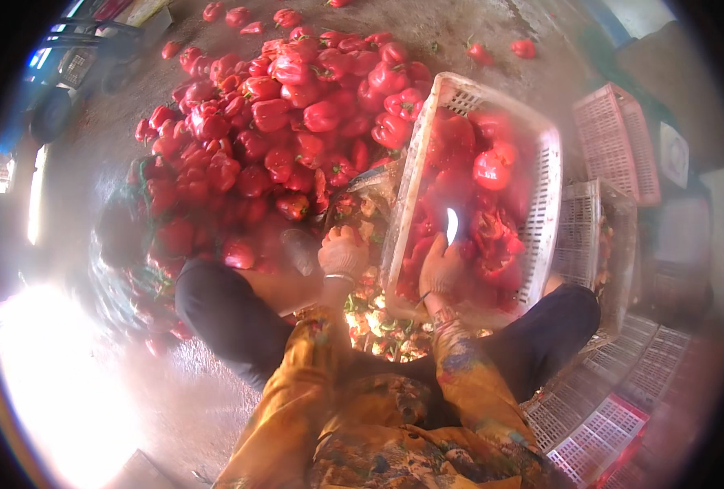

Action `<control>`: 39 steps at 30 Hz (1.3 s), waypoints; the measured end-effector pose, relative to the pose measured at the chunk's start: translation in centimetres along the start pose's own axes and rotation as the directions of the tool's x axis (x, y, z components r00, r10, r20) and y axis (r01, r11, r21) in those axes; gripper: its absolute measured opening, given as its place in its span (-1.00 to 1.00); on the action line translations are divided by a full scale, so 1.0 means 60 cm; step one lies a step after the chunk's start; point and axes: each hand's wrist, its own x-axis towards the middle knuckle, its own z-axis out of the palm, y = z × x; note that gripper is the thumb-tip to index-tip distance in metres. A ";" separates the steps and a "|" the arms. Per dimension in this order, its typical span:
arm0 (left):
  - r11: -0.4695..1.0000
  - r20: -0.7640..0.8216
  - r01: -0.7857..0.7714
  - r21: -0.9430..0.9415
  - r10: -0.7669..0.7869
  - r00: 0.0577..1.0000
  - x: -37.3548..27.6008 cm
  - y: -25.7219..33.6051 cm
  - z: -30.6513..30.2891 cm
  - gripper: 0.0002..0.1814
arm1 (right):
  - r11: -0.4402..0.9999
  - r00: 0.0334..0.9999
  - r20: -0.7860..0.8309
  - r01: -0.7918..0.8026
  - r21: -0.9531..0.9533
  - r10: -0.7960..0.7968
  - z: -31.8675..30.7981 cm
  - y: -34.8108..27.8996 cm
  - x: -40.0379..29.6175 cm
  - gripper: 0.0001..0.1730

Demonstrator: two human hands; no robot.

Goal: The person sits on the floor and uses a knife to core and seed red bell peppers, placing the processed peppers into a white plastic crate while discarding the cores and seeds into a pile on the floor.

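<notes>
My right hand (441, 269), in what looks like a knit glove, is over the near left part of a pale plastic crate (419, 153). It grips a small curved knife (452, 225) whose blade shines white; the handle is hidden in the fist. Inside the crate lie red bell peppers (493, 168), some cut open and hollow. My left hand (342, 250), gloved likewise, has curled fingers just left of the crate, above pepper cores and trimmings (368, 321). Whether anything is inside that hand is not visible.
A large heap of whole red peppers (270, 116) covers the floor ahead and left, with a green net sack (123, 244) beside it. Stacked slotted crates (613, 147) stand at right; more crates (600, 437) lie lower right. Strong glare (62, 379) washes out the lower left.
</notes>
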 end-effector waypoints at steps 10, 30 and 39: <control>0.990 0.635 -0.126 0.066 0.056 0.770 0.107 -0.005 0.143 -0.24 | 0.999 0.994 -0.107 -0.024 0.036 0.028 0.022 0.059 0.063 -0.53; -0.487 0.090 0.344 -0.803 0.471 0.878 -0.114 0.039 -0.208 -0.36 | 0.728 0.838 0.536 -0.302 0.616 -0.107 -0.101 -0.019 -0.103 -0.69; 0.636 0.249 -0.095 -0.766 0.430 0.868 -0.141 0.074 -0.272 -0.19 | 0.929 0.931 0.333 0.015 0.370 -0.148 -0.106 0.026 -0.105 -0.70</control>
